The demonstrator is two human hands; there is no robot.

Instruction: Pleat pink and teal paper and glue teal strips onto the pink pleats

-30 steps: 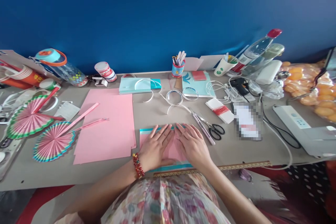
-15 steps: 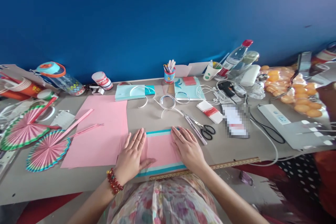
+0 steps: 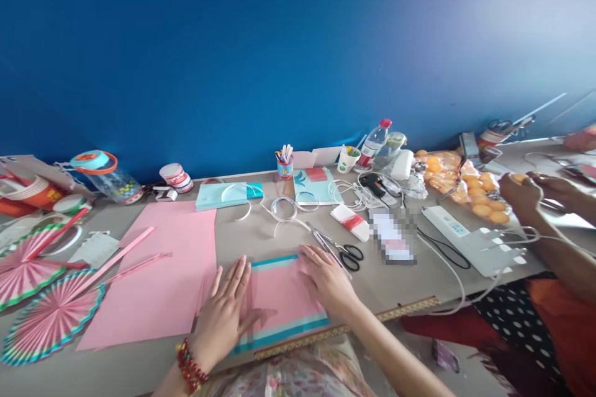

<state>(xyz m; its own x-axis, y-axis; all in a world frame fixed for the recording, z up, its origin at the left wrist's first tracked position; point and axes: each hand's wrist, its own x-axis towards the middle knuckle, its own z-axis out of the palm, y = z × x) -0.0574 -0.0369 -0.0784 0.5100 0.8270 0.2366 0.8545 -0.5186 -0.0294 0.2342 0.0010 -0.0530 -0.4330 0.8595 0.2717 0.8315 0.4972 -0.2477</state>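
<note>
A pink paper sheet with blue strips along its far and near edges (image 3: 282, 294) lies flat in front of me. My left hand (image 3: 226, 307) rests on its left side, fingers stretched out and thumb spread over the pink. On the right side, my right hand (image 3: 326, 279) lies flat with extended fingers. Just beyond the right hand are black-handled scissors (image 3: 350, 255) and a slim pale cutter or pen-like stick beside them. Larger pink paper (image 3: 153, 279) lies to the left. Two pleated paper fans, one blue-edged (image 3: 56, 316) and one green-edged (image 3: 23, 260), are at the far left.
Behind are light-blue paper (image 3: 221, 196), a cup of sticks (image 3: 285, 166), white curled strips (image 3: 284, 208) and a plastic bottle (image 3: 372, 146). A power strip (image 3: 470, 239) with cables lies right. Another person's hands (image 3: 524, 189) work near bagged orange balls (image 3: 482, 195).
The view has tilted up and turned right, bringing another person's hands into sight. Both my hands stay flat on the blue-edged pink sheet.
</note>
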